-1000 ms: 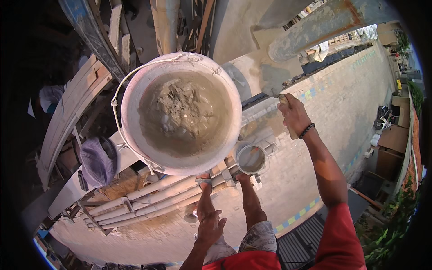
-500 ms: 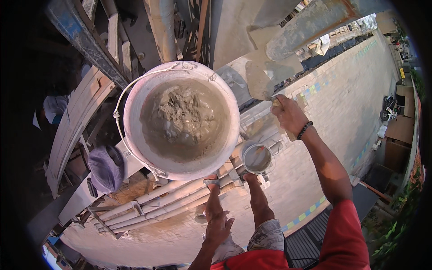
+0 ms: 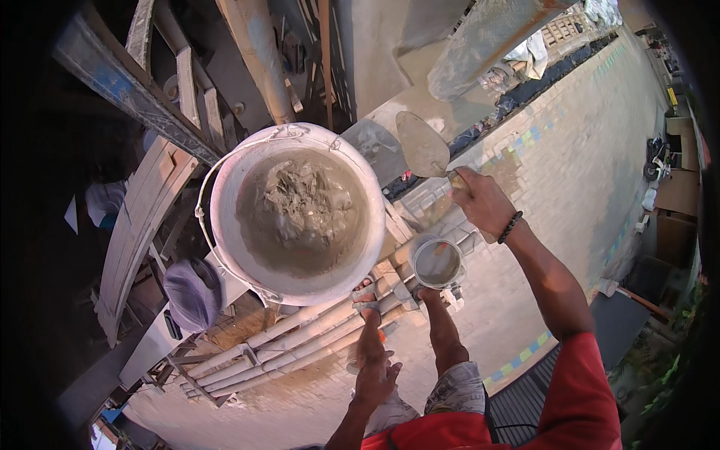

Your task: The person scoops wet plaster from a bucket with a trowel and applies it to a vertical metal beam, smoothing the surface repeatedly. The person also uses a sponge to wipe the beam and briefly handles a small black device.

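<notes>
My right hand (image 3: 485,204) is closed round the handle of a pointed trowel (image 3: 422,144), whose flat blade is smeared with grey mortar. The blade points up and left, to the right of a large whitish bucket (image 3: 225,225) and apart from it. Inside the bucket a rough heap of wet mortar (image 3: 304,199) rises from a wetter, smoother ring. My left hand (image 3: 375,381) hangs low in front of my leg, fingers loosely apart and holding nothing. Between my right arm and the bucket is a small pail (image 3: 439,262) with greyish liquid in it.
Bamboo poles and planks (image 3: 300,356) run below the bucket, under my feet. A purple-grey cap (image 3: 193,295) lies on a board at left. A steel beam (image 3: 127,75) and posts rise at upper left. Far below at right is a paved surface (image 3: 555,202), with a parked motorcycle (image 3: 654,159).
The whole view has shifted slightly. My right hand still grips the trowel, its blade now a little farther left and lower in the picture. My left hand stays low and empty.
</notes>
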A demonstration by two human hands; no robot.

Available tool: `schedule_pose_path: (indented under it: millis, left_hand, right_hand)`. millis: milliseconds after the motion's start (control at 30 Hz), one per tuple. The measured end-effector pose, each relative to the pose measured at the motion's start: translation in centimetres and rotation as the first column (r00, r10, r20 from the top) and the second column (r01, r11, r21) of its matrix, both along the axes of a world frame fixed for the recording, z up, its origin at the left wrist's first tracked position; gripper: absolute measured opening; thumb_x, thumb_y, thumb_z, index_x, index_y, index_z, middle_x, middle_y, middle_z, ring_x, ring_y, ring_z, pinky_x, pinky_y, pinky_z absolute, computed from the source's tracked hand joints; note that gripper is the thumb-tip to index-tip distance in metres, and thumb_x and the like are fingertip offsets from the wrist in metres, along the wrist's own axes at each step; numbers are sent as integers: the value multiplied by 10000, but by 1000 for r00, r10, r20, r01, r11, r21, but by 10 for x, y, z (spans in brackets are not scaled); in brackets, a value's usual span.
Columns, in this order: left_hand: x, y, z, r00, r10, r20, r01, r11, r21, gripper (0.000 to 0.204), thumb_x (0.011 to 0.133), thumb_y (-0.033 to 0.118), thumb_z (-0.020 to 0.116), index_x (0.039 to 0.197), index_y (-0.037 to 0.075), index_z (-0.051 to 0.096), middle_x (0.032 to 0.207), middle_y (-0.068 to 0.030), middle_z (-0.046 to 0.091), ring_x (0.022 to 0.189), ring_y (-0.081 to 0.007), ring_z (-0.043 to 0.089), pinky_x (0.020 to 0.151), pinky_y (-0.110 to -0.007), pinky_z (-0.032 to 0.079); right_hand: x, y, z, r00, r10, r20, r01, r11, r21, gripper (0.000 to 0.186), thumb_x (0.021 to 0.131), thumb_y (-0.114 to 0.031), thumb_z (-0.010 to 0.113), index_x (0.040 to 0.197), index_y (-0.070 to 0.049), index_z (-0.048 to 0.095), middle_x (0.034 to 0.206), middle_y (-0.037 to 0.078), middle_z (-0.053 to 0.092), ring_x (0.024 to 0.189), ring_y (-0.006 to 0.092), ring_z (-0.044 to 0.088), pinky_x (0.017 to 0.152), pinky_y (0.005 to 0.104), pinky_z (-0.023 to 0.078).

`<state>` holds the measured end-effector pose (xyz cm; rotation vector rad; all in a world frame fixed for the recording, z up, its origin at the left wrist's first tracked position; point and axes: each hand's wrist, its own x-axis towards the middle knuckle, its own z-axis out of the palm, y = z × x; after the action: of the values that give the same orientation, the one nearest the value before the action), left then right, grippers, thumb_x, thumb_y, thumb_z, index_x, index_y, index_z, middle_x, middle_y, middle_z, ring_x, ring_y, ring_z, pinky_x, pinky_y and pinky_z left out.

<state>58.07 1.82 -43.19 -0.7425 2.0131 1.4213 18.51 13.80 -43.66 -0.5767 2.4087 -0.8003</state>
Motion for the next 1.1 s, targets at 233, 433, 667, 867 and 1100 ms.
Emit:
schedule_pose_path:
  millis: [233, 433, 667, 867, 1100]
  left_hand:
    - [-8, -2, 8, 998, -53, -40, 50, 996, -76, 297, 856, 213, 624, 1070, 13, 576, 917, -206, 648, 814, -374, 639, 712, -435, 496]
    - [-14, 0, 15, 999, -45, -20, 45, 998, -34, 268, 852, 217, 630, 1032, 27, 578, 847, -209, 639, 789, -382, 635, 685, -448, 490]
    - [-13, 4, 12, 994, -103, 34, 104, 994, -41, 283, 855, 234, 628, 1043, 28, 575, 859, -199, 642, 806, -364, 638, 692, -426, 494]
    - [-17, 2, 20, 991, -132, -22, 131, 991, -35, 391, 877, 281, 588, 1147, 3, 544, 849, -151, 650, 794, -267, 646, 723, -361, 505]
    - [-7, 6, 13, 989, -149, 16, 150, 985, -87, 376, 881, 293, 589, 1118, 4, 556, 848, -144, 652, 805, -263, 645, 733, -355, 503]
  right_hand:
    - [27, 10, 16, 974, 177, 139, -182, 983, 24, 342, 835, -221, 524, 1014, 69, 508, 798, 314, 602, 791, 465, 600, 729, 494, 486]
    - [4, 59, 0, 970, -237, -57, 242, 965, 105, 373, 833, -189, 562, 1098, 69, 518, 854, 294, 615, 826, 449, 604, 711, 454, 490]
    - [18, 38, -7, 999, 4, -51, 0, 996, 89, 311, 830, -166, 526, 1014, 84, 497, 733, 302, 604, 764, 455, 610, 718, 505, 484]
    - [-20, 60, 7, 956, -267, -121, 279, 955, 98, 311, 822, -187, 542, 993, 72, 531, 826, 313, 616, 825, 449, 611, 756, 498, 491]
    - [-5, 30, 3, 998, -63, -7, 63, 988, 142, 290, 817, -188, 530, 947, 70, 552, 850, 298, 625, 822, 451, 614, 751, 495, 499]
